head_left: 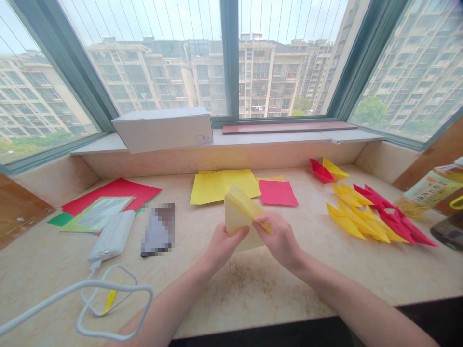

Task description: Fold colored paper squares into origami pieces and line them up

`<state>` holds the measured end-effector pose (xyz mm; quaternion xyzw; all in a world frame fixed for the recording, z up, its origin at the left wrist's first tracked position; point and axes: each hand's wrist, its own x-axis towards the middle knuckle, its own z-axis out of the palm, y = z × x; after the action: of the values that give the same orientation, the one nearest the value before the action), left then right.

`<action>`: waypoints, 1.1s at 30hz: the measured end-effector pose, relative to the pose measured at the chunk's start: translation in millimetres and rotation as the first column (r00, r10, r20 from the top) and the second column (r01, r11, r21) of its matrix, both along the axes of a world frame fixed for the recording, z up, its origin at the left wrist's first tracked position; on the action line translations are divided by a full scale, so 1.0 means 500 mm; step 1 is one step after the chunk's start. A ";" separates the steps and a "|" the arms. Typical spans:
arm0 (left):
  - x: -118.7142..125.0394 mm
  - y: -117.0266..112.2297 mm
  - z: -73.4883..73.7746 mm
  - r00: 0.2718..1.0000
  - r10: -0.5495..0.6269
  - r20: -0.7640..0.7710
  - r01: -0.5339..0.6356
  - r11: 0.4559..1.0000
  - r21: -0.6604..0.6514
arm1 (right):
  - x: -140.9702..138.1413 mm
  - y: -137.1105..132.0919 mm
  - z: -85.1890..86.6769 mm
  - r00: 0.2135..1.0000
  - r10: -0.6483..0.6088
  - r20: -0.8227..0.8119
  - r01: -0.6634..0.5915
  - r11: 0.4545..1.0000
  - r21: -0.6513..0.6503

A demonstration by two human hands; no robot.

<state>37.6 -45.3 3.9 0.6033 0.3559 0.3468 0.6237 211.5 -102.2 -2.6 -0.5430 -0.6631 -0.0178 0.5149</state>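
Between my two hands, above the counter, is a folded piece of yellow paper (237, 212), held up at a tilt and pale on its near face. My left hand (224, 246) grips its lower left side, thumb across the front. On the right side, my right hand (277, 236) pinches the paper's edge, its fingers bent around a fold. Just behind lie flat yellow sheets (220, 185) and a red paper square (278, 193). Off to the right sit several folded yellow paper shapes (361, 221) and red paper shapes (401, 221) with pointed ends.
At left lie red sheets (115, 193), a white power bank (114, 236) with a white cable (119, 286), and a blurred-out phone-like object (159, 229). A white box (166, 130) rests on the windowsill. A labelled bottle (430, 185) leans at the far right.
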 end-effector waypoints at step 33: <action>-0.016 0.013 0.018 0.963 0.028 0.266 -0.083 0.977 0.198 | -0.008 -0.001 0.002 0.934 0.199 0.297 -0.234 0.969 0.085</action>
<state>29.8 -38.7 13.1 0.6035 0.2493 0.4762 0.5890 207.3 -102.5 -1.6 -0.4266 -0.7841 -0.0786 0.4438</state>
